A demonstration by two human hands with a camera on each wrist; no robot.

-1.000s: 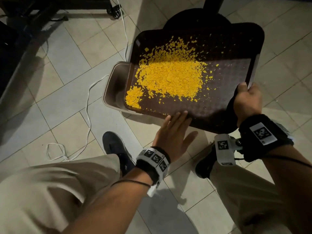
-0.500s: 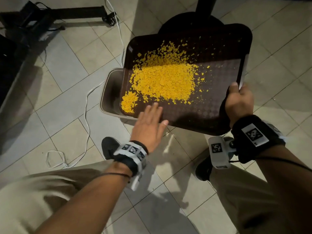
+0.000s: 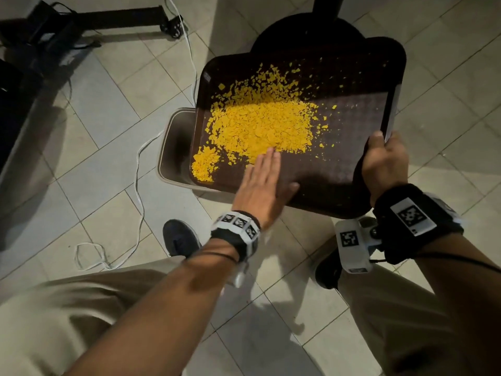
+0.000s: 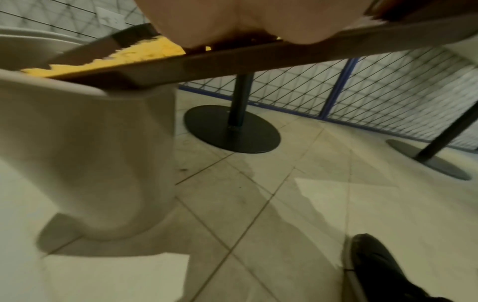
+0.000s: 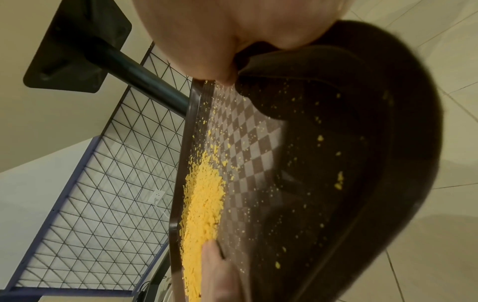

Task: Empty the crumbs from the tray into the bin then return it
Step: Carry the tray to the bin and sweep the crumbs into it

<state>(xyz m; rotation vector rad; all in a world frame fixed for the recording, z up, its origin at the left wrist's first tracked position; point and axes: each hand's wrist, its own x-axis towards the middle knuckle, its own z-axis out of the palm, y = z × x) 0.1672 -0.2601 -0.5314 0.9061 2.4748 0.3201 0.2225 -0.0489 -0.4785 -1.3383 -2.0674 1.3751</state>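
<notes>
Gripping the right edge of the dark brown checker-patterned plastic tray (image 3: 352, 126), the right hand (image 3: 385, 164) has its thumb over the rim and its fingers curled beneath. The left hand (image 3: 261, 183) lies flat on the tray floor, fingers straight and together, their tips touching the near edge of the heap of yellow crumbs (image 3: 260, 123).

The tray slopes down to its left, and its low left edge rests over the mouth of the beige plastic bin (image 3: 173, 147) on the tiled floor. Crumbs have gathered at the low corner, yet most still sit mid-tray, so the emptying looks barely begun. Next, the flat hand probably needs to sweep leftward while the tray tips steeper, keeping the edge inside the bin's rim.

A white cable (image 3: 138, 169) trails just beside the bin, and a black round table base (image 3: 306, 31) stands behind it. Crumbs spilling past the bin's narrow opening seem the main risk.
</notes>
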